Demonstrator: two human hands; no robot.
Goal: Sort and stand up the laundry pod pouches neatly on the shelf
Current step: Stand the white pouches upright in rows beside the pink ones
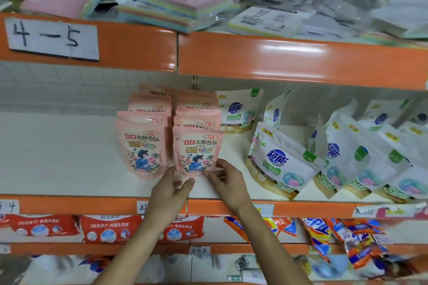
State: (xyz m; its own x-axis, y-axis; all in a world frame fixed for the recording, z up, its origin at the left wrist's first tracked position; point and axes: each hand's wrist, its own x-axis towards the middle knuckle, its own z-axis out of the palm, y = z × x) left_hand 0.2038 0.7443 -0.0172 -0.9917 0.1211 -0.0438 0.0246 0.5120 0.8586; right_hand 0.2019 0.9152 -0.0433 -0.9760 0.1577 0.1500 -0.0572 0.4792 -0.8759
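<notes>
— How is the held pouch described?

— A front pink pouch is seen: a glossy stand-up bag printed with red and dark Chinese lettering, a small price badge near the top, and a blue-dressed figure among pink flowers below.

— Where is it found?

— It is placed on the white shelf, at the head of the right-hand column of two columns of pink pouches, near the orange front edge. White pouches with blue logos are spread just to its right, most of them tilted or leaning.

— How is it oriented?

— It is stood upright, its long axis running vertically, the sealed top up and the printed face turned outward toward the camera.

— And the hands?

— Its lower left corner is gripped by the left hand, thumb at the side edge and fingers curled under the base. Its lower right corner is pinched by the right hand.

— What is stored above?

— Sticky-note packs are piled loosely on the upper shelf.
</notes>
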